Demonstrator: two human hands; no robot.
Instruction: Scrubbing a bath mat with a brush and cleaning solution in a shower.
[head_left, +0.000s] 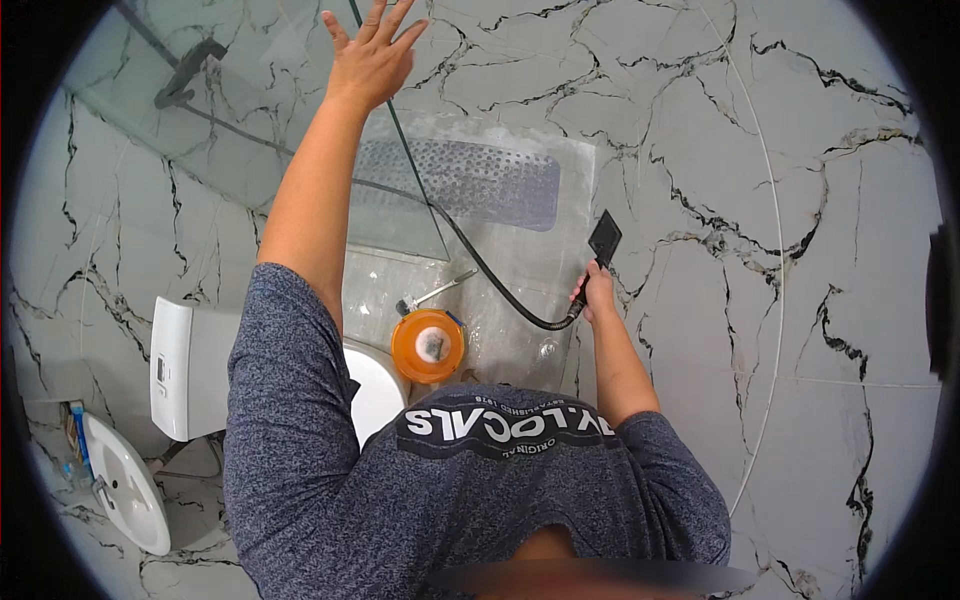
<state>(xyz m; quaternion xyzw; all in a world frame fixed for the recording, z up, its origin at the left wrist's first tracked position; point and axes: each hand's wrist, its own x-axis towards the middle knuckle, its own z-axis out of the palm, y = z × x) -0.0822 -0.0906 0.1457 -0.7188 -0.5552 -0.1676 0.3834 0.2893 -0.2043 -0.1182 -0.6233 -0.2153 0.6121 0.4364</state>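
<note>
My right hand (598, 294) grips the handle of a black hand shower (606, 238) with a flat, angular head, which points away from me. A dark flexible hose (491, 271) curves from its lower end to the left, passing behind the glass panel (401, 217). My left hand (371, 60) is raised at the top of the view with its fingers spread, holding nothing. It overlaps the edge of that glass panel; I cannot tell whether it touches it.
An orange bucket (401, 352) with foam inside stands on the wet floor (517, 330), beside a long-handled brush (442, 289). A perforated bath mat (517, 191) lies beyond. A white toilet (375, 394) and washbasin (124, 487) are at left; a marble-patterned wall (697, 300) rises at right.
</note>
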